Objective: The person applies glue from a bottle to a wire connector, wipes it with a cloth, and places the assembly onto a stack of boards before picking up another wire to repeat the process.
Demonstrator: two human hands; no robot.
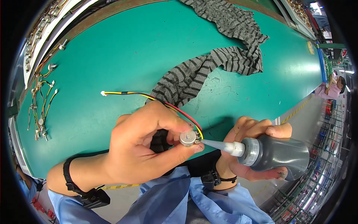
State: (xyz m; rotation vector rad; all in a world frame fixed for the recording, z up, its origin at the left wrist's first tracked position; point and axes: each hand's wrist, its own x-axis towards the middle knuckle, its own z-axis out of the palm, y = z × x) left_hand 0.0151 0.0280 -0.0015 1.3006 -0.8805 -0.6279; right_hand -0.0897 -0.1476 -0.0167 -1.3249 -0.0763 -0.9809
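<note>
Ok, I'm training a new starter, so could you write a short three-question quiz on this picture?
1. Which hand holds the dark grey nozzle-tipped bottle?
2. True or false: the round silver metal component is lying on the green tabletop.
3. The long grey cloth is patterned with: A) red checks, B) black stripes, C) white dots.

Key: 1. The right hand. 2. False; the left hand pinches it. 3. B.

Bench [112,56]: green top, glossy, glare toward the right end. White rail [48,35] along its upper left side. Grey floor [298,116] past the right edge, yellow-striped line [297,109] on it. Green metal racking [317,198] lower right, contents too small to identify. Bright white lights [316,7] upper right.
</note>
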